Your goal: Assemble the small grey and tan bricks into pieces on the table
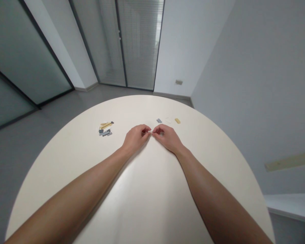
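Note:
My left hand (136,139) and my right hand (168,138) meet over the middle of the white table (142,189). Thumb and fingers of both are closed in a pinch on a small white piece (150,132), which looks like a toy building brick. Most of it is hidden by the fingertips. Just beyond my right hand lie a small grey piece (159,120), some hard-to-see white pieces (168,120) and a flat yellow piece (177,120).
A loose pile of tan and grey building pieces (106,129) lies left of my left hand. The table's rounded far edge (142,96) faces glass doors (139,44) and a white wall (188,44). A grey wall (264,84) stands on the right.

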`<state>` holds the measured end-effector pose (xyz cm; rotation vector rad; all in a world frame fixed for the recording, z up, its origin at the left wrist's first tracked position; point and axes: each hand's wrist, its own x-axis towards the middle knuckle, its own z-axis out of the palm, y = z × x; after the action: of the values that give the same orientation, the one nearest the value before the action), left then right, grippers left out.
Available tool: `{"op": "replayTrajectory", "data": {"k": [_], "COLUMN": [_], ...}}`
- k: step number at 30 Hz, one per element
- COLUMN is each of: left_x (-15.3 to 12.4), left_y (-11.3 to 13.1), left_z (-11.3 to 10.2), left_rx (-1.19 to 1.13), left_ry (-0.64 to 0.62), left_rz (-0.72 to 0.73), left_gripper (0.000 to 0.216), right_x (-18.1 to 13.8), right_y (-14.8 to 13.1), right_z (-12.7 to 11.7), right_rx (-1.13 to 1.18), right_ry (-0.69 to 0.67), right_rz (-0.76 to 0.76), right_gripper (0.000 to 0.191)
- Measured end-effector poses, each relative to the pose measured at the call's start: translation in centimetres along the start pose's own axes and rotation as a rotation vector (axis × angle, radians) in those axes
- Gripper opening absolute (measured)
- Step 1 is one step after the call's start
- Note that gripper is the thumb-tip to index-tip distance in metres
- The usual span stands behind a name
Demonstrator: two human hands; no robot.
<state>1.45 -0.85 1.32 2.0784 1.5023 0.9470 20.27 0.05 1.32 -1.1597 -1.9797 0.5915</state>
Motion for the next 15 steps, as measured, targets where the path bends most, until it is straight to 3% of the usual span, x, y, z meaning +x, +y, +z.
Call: {"op": "replayTrajectory", "data": {"k": [9, 15], "left_x": [0.07, 0.2], "left_y": [0.18, 0.02], "left_z": [-0.04, 0.19], "left_rx": [0.039, 0.066], "left_ry": [0.037, 0.055], "left_rz": [-0.022, -0.019], "left_gripper": [0.022, 0.022], "right_x": [0.07, 0.17], "right_y": [-0.21, 0.47], "right_z": [-0.01, 0.08], "right_rx": [-0.021, -0.161], "right_ry": [0.006, 0.202], "right_rz": [0.002, 0.129], "right_gripper": [0.008, 0.004]}}
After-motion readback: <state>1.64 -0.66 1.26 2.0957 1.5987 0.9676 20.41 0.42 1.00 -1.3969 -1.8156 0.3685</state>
